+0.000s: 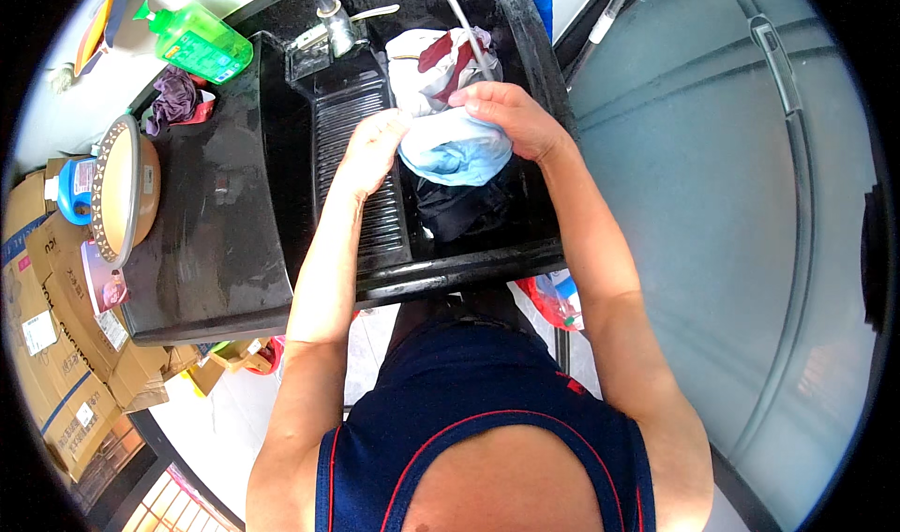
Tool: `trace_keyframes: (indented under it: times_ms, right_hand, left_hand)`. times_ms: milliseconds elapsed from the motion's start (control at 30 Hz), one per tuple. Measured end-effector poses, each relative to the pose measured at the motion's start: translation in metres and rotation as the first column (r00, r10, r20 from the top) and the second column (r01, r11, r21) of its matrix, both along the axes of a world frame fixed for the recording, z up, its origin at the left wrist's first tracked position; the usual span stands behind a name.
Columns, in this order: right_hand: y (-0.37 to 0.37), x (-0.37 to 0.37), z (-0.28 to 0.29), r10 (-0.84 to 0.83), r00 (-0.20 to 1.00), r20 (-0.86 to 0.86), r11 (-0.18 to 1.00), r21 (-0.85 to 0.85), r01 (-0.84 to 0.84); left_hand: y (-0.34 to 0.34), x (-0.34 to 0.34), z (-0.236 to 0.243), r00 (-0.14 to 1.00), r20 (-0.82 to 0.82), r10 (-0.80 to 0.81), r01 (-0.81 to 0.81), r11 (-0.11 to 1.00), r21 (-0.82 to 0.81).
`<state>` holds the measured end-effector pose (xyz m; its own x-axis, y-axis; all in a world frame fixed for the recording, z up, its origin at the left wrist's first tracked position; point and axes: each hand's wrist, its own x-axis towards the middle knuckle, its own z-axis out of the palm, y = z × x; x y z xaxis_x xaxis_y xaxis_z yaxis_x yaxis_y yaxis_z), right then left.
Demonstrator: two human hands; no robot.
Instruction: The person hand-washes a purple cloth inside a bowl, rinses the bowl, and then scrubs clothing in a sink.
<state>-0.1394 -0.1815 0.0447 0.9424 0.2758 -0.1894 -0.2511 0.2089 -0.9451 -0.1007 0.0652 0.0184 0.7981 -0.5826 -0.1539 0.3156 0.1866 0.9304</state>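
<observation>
— Left hand (375, 148)?
— Curled onto the left edge of the light blue cloth (457, 152), fingers pressed into the fabric, resting over the ribbed washboard (361, 157) of the black sink (450, 269).
— Right hand (506, 119)?
— Clamped over the top right of the same cloth, fingers bent down around it (thumb hidden).
— Position of the cloth?
— Bunched between both hands, above a dark garment (459, 209) in the basin, just near of a white and maroon garment (436, 63).
— Farther back?
— Metal tap (333, 26) at the far rim.
— Left side?
— Wet black counter (211, 223) carrying a round tan basin (127, 190) on edge, a crumpled purple rag (173, 96), and a green pump bottle (197, 40) at the far corner. Cardboard boxes (56, 344) on the floor beyond.
</observation>
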Motion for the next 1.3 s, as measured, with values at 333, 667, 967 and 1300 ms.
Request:
trace_keyframes:
  times_ms: [333,667,967,1300]
  right_hand:
    - [-0.023,0.009,-0.01,0.052,0.988,0.148,0.895,-0.447,0.02]
    - [-0.005,0.008,-0.012,-0.08,0.987,0.141,0.966,-0.233,0.112]
    - [-0.005,0.007,0.005,-0.087,0.991,0.098,0.956,-0.272,0.111]
    - [-0.001,0.014,0.007,-0.131,0.97,0.204,0.925,-0.328,0.194]
  left_hand:
    - [0.008,0.003,0.009,0.992,-0.085,0.091,-0.092,0.996,-0.004]
    - [0.013,0.0,0.029,0.951,-0.267,0.158,-0.177,0.983,-0.051]
    - [0.029,0.007,0.014,0.965,0.185,0.183,-0.224,0.946,0.235]
    - [0.014,-0.001,0.016,0.946,-0.181,0.269,-0.283,0.958,-0.055]
